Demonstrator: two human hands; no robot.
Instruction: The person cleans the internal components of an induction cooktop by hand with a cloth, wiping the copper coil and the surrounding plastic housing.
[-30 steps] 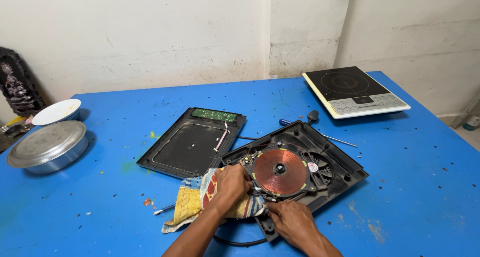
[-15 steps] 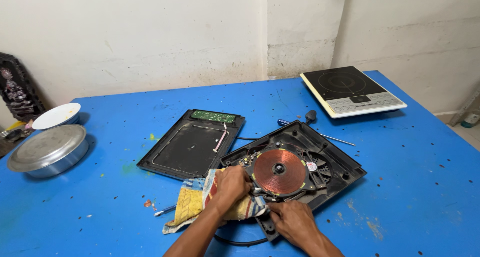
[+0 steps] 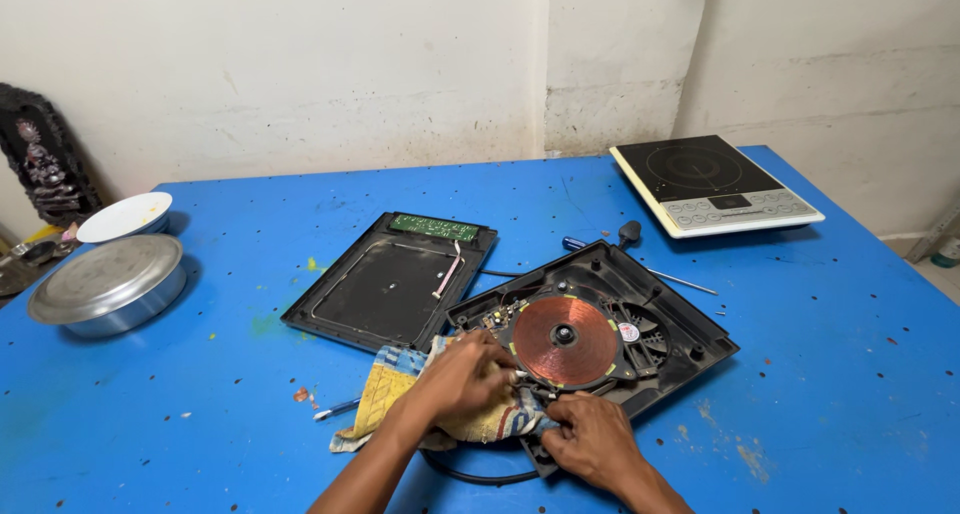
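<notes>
Two bare forearms come up from the near edge of the view, each ending in a bare hand. The left hand [image 3: 462, 377] and the right hand [image 3: 592, 439] carry no gloves, and no sleeve or cuff covers either forearm as far as the frame reaches. No ring, watch or band seems to be worn, though the fingers are small and partly tucked under.
</notes>
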